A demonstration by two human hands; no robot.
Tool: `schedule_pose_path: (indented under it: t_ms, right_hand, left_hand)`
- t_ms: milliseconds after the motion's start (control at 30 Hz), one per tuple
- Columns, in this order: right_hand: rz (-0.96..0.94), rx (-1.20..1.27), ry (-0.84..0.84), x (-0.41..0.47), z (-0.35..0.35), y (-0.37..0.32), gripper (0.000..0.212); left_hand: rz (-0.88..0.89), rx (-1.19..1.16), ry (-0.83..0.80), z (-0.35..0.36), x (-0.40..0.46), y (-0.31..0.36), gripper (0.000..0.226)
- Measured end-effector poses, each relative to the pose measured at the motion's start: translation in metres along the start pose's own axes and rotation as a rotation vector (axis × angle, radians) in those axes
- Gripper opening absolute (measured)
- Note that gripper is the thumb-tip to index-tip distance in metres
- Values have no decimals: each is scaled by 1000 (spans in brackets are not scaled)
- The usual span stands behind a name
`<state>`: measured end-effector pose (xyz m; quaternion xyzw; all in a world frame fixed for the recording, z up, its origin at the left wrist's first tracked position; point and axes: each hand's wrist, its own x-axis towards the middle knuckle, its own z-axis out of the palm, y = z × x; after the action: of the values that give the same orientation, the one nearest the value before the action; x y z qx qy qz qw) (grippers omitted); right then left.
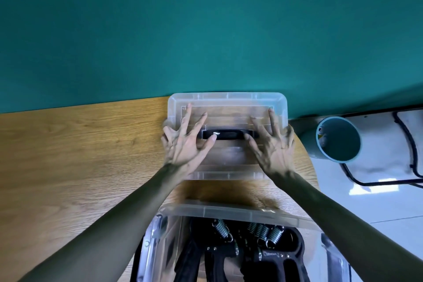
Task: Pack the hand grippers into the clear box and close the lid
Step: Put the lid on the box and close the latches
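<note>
Box (240, 213) open; 2 hands (185, 144) (272, 146) splayed on lid (226, 101).

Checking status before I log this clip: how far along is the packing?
Done: black hand grippers lie inside the clear box. In hand: left hand and right hand spread on the clear lid, which lies on the wooden table beyond the box. Left: set the lid on the box and close it.
</note>
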<state>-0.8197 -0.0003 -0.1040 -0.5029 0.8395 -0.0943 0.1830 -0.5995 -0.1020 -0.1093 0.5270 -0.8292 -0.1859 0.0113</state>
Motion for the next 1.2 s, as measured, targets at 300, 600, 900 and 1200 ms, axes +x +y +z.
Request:
schedule_pose_path:
  t_ms: [300, 600, 900, 1200]
  right_hand:
    - [25, -122, 221, -19, -38, -13, 58]
    - [45, -150, 400, -37, -79, -16, 51]
    - [3, -132, 543, -68, -119, -23, 51]
    - [8, -84, 632, -131, -163, -36, 50]
  left_hand:
    - [-11, 16, 131, -42, -4, 28, 68]
    - [33, 46, 263, -78, -22, 60, 71]
    - [54, 40, 352, -117, -54, 82, 78]
    - [75, 25, 387, -163, -113, 104, 79]
